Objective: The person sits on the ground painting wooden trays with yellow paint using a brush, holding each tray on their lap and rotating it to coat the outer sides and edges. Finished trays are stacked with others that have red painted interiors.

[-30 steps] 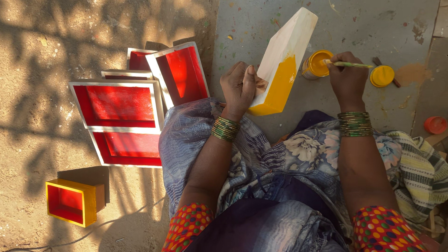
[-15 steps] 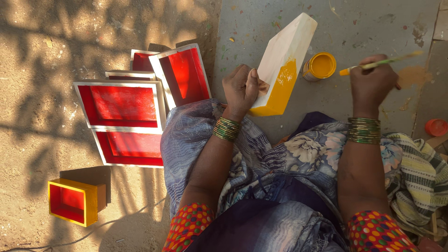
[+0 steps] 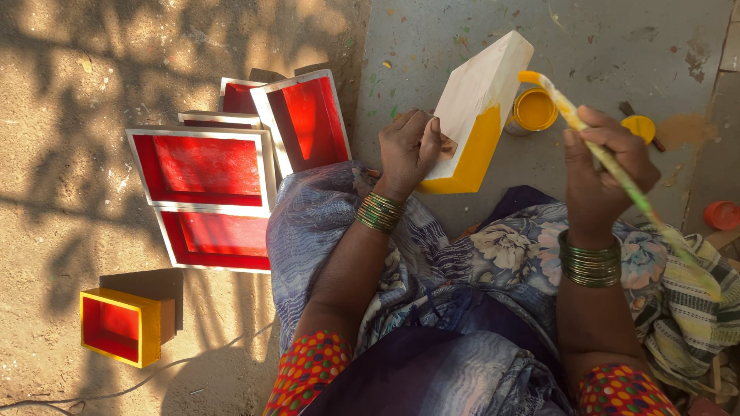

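You're in an outdoor craft yard. Red-painted boxes (image 3: 202, 166) dry on bare dirt. Right of them lies paint-flecked concrete (image 3: 617, 38).

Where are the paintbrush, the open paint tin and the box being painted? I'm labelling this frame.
paintbrush (image 3: 609, 158): head view, on the handle just below the right hand's fingers.
open paint tin (image 3: 534, 109): head view, on the yellow paint inside.
box being painted (image 3: 479, 85): head view, on its unpainted pale face.

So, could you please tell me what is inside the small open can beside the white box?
The can holds yellow paint. The white box covers its left edge, so its depth cannot be seen.
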